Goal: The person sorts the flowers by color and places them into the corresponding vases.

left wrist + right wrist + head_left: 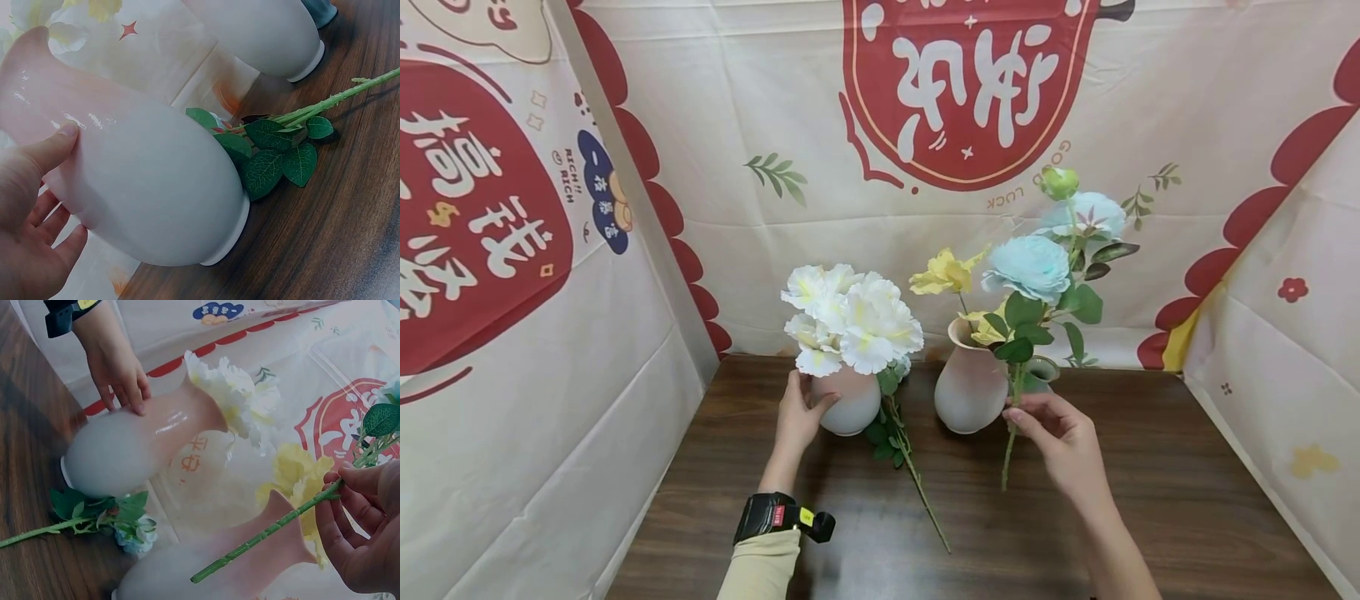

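a person's two hands work at a dark wooden surface [1150,500] walled in by cream cloth printed with red shapes and white characters. the left hand [799,414] rests against the left side of a pale pink and white vase [848,402], thumb and fingers lying loosely spread on its belly. this left vase holds a bunch of white flowers [850,317] tinged with yellow. the right hand [1063,437] pinches the green stem of a blue flower branch [1030,267] between thumb and fingertips, holding it upright just right of a second pink vase [972,387]. that second vase stands near the first and holds a yellow flower [943,273]. between the two vases, another leafy stem [910,467] lies flat on the surface, its small bluish bloom close to the left vase's foot. a black wrist strap [775,515] sits on the left forearm above a beige sleeve [763,568].
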A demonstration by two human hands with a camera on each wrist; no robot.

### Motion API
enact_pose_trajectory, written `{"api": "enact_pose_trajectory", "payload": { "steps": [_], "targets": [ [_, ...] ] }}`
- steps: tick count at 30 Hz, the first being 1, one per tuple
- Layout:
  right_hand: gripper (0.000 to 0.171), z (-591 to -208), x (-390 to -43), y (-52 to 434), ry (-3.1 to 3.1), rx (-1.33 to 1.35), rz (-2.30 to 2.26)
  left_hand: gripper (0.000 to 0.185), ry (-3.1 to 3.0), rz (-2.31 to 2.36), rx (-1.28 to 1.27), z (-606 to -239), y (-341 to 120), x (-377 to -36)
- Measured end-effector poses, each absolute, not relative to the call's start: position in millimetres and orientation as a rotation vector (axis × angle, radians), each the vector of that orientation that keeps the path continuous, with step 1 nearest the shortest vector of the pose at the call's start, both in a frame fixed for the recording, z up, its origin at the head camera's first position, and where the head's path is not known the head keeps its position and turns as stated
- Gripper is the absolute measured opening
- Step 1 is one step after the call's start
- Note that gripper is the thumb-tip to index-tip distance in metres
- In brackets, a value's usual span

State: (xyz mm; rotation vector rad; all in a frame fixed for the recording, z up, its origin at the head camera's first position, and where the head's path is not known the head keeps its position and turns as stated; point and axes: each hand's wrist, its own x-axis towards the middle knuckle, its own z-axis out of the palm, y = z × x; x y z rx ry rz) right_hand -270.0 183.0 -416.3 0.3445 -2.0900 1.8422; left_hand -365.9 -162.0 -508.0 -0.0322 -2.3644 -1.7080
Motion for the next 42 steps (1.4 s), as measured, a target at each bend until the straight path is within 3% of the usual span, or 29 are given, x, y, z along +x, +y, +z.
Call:
{"api": "enact_pose_trajectory", "payload": {
  "steps": [16, 25, 42],
  "targets": [
    [0.019, -411.6, -275.8, 208.8, -2.107, 0.039, 1.716, 0.066, -2.368, -1.701, -0.022, -506.7, -162.1, -365.6],
    [0.014, -403.4, -279.1, 222.5, -2.056, -0.08, 1.654, 0.065, -2.368, -1.703, -0.021, -506.3, -160.2, -367.2],
    [0.008, -395.2, -300.0, 242.3, -1.785, 0.015, 1.678, 0.063, -2.37, -1.691, -0.007, -505.5, -159.6, -366.2]
  ]
}}
